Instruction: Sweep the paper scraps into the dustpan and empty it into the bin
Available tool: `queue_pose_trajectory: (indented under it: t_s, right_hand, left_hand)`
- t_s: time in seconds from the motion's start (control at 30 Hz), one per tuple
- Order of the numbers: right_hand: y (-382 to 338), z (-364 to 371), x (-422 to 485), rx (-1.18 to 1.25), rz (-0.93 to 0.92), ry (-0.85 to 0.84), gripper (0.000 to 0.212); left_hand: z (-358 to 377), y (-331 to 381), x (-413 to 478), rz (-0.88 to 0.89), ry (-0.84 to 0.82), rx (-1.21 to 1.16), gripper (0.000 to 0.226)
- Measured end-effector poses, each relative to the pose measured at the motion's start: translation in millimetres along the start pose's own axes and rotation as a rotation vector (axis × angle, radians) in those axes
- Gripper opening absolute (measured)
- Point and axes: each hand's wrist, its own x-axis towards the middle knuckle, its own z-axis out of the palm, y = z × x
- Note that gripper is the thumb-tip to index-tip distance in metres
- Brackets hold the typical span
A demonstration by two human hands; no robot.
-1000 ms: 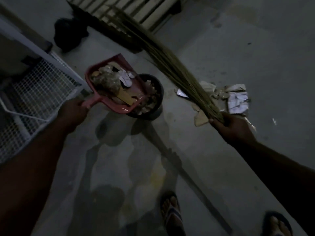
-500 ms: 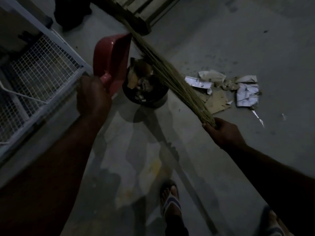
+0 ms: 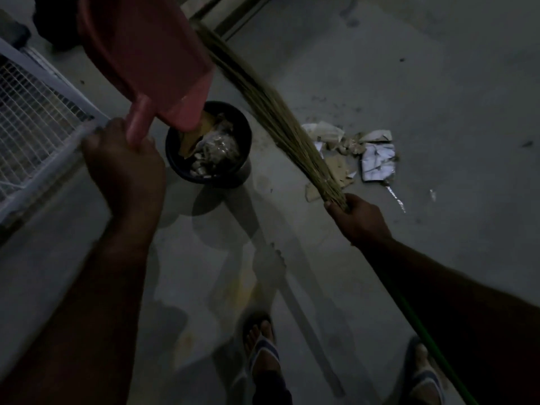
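My left hand (image 3: 122, 165) grips the handle of the red dustpan (image 3: 146, 59), which is raised and turned over so its underside faces me. Its rear edge hangs just above the small black bin (image 3: 244, 127), and the bin holds paper and cardboard scraps. My right hand (image 3: 358, 216) grips the straw broom (image 3: 271, 112) at the base of its bristles; the bristles point up and away to the left, off the floor. A pile of paper scraps (image 3: 374, 159) lies on the concrete floor to the right of the broom and bin.
A white wire-mesh frame (image 3: 32, 133) stands at the left, close to my left hand. Wooden slats (image 3: 222, 10) lie at the top. My two feet in sandals (image 3: 261, 346) stand at the bottom. Small shreds (image 3: 397, 197) are scattered right of the pile.
The dustpan went from level and loaded over the bin to tipped up and overturned; its scraps now lie in the bin. The view has moved closer. The broom stays raised.
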Motion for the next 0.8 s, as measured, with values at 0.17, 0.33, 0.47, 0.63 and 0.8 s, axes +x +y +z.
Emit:
queue_pose_trajectory:
  t_s: [0.17,0.33,0.47,0.63,0.8]
  right_hand:
    - [39.7,-34.9,12.4,-0.036,0.121,0.052,0.057]
    - [98.2,-76.1,23.8,-0.106,0.241,0.106,0.058]
    - [147.6,-111.2,38.4,-0.127,0.341,0.115,0.046]
    - [209.0,-134.2,68.7,-0.090,0.423,0.112,0.049]
    - [227.5,-115.1,104.2,-0.080,0.359,0.040,0.050]
  left_hand:
    - [23.9,17.0,-58.4,-0.031,-0.137,-0.166,0.030]
    - [57.2,14.4,-160.0,-0.041,-0.363,-0.176,0.034]
    - [104.5,-30.3,-224.0,-0.168,-0.573,-0.143,0.025]
    - [160.0,-59.8,-245.3,-0.248,-0.700,-0.109,0.015]
    - [215.2,-71.1,-239.1,-0.321,-0.809,0.002,0.025]
